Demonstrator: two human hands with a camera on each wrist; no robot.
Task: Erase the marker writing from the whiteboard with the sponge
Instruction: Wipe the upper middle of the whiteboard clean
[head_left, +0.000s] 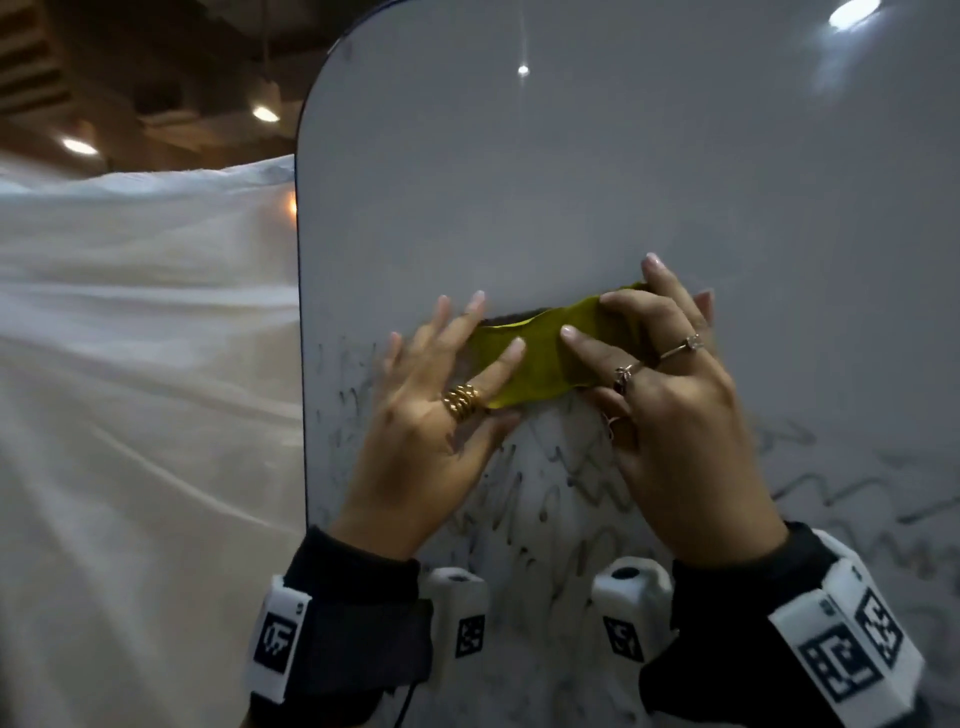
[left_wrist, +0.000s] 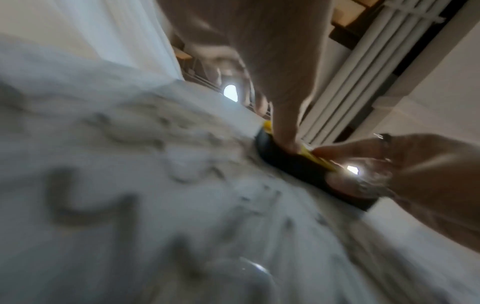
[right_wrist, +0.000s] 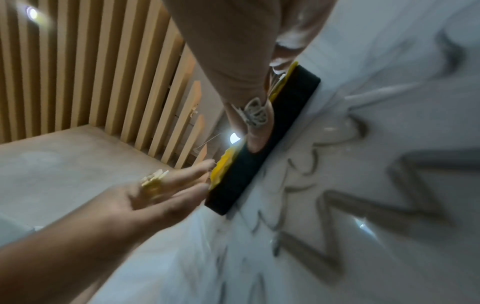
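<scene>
The whiteboard (head_left: 519, 182) stands upright in front of me, wiped bare above and covered with smeared grey marker writing (head_left: 571, 519) below. A sponge (head_left: 540, 358), yellow on the back and black on the wiping side, lies flat against the board at the top of the writing. My left hand (head_left: 431, 431) rests straight fingers on its left end. My right hand (head_left: 670, 410) grips its right end, fingers over the yellow back and thumb against the lower black edge (right_wrist: 259, 154). The right wrist view shows bold zigzag strokes (right_wrist: 363, 195) below the sponge.
White plastic sheeting (head_left: 130, 364) hangs to the left, beyond the board's rounded left edge (head_left: 300, 312). Ceiling lights (head_left: 266, 113) glare above. A wooden slat wall (right_wrist: 78, 61) shows in the right wrist view. More writing (head_left: 857, 499) runs off to the right.
</scene>
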